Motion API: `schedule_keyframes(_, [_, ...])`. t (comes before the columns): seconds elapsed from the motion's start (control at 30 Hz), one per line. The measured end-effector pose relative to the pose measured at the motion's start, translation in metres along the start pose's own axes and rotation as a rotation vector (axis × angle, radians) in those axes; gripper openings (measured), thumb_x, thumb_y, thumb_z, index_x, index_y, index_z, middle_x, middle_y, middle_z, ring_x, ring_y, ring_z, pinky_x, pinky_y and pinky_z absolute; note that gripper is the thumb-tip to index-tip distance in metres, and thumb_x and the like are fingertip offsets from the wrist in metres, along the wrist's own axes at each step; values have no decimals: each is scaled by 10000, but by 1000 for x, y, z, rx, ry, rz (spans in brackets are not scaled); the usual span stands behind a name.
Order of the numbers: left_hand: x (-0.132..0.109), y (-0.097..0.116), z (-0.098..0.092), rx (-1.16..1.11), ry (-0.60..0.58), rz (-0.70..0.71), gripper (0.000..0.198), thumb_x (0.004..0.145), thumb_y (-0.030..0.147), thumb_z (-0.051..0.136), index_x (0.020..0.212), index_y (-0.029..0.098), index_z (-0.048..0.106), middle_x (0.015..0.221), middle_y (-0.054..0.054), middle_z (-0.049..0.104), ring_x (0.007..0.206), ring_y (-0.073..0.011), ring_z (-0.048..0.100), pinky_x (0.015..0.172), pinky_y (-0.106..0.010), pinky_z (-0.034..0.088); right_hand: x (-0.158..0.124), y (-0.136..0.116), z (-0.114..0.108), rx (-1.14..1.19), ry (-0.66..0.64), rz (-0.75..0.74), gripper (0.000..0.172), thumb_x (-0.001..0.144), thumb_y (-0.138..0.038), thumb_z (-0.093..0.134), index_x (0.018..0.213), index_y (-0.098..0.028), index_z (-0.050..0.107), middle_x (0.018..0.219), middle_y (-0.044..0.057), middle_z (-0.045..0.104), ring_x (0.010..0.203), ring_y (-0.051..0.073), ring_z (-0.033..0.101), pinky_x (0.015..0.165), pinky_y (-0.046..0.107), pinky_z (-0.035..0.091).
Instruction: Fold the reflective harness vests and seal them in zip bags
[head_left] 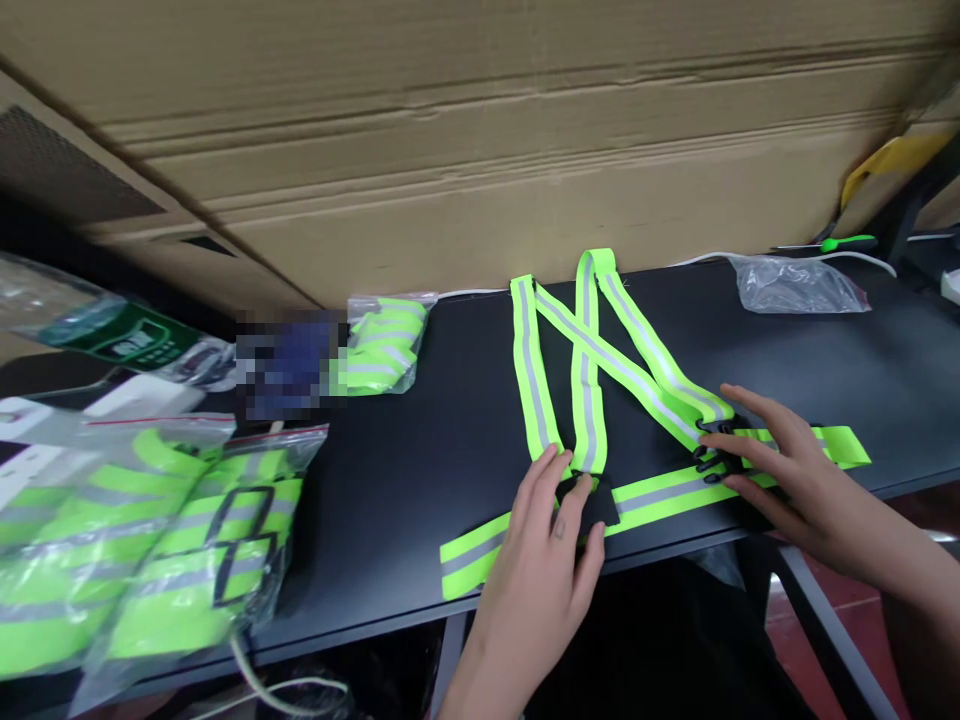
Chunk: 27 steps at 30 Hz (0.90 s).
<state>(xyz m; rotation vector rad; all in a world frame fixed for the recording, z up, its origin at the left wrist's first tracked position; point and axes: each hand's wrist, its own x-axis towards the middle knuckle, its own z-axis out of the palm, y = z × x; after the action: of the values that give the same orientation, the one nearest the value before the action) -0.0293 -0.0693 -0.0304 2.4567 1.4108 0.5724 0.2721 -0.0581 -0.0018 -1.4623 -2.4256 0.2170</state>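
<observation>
Right, both hands are coming flat onto the harness, which is lying spread out on the near right part of the table. My left hand is resting open with its fingers loosely apart. The fingertips are pressing on the black patch where the upright straps are meeting the belt. I'm not pinching or gripping anything there.

My right hand is lying open too, fingers splayed over the belt, with the fingertips reaching the buckle. It is pressing down, not clasping, and it is hiding part of the buckle from me. The belt's tail is poking out past my right wrist, and its other end is sitting at the table's near edge, just left of my left wrist.

Further back, the straps are crossing each other and running up to the cardboard, which is walling off the whole rear of the table right behind the strap loops.

Off to my left, well apart from the harness, a pile of bags stuffed with the same green strapping is overhanging the near corner. A smaller pack is leaning against the cardboard. At the far right, a crumpled clear bag is lying with a green-handled screwdriver just behind it. A white cable is dangling below the table's front edge.
</observation>
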Motion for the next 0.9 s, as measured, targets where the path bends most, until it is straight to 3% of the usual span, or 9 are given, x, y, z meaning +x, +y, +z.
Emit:
schedule_keyframes(0.13, [0, 0, 2, 22, 2, 36, 260, 1020, 216, 466, 1264, 138, 512, 1453, -188, 460, 1460, -343, 386, 1081, -535, 521, 13, -28, 2, -58, 23, -61, 368, 1014, -274, 502, 1379, -301, 542, 1513, 155, 397, 1354, 349, 466, 1006, 601, 482])
schedule_keyframes(0.27, [0, -1, 4, 57, 22, 38, 237, 1013, 189, 462, 1238, 127, 506, 1437, -207, 460, 1431, -357, 419, 1073, -571, 511, 23, -48, 12, -79, -42, -83, 361, 1021, -276, 488, 1375, -306, 553, 1510, 153, 402, 1240, 316, 551, 937, 541, 529])
schedule_keyframes(0.57, [1, 0, 2, 59, 4, 38, 229, 1005, 190, 478, 1227, 146, 514, 1446, -202, 438, 1424, -364, 406, 1065, -562, 504, 29, -52, 27, 29, -52, -90, 350, 1002, -270, 509, 1342, -289, 585, 1470, 143, 455, 1216, 308, 548, 1014, 560, 453])
schedule_keyframes(0.9, [2, 2, 0, 59, 2, 65, 211, 1001, 193, 507, 1204, 142, 536, 1450, -202, 425, 1432, -370, 388, 1087, -561, 489, 34, -63, 21, -16, -109, -104, 324, 998, -248, 498, 1303, -240, 608, 1385, 153, 511, 1196, 321, 534, 991, 574, 446])
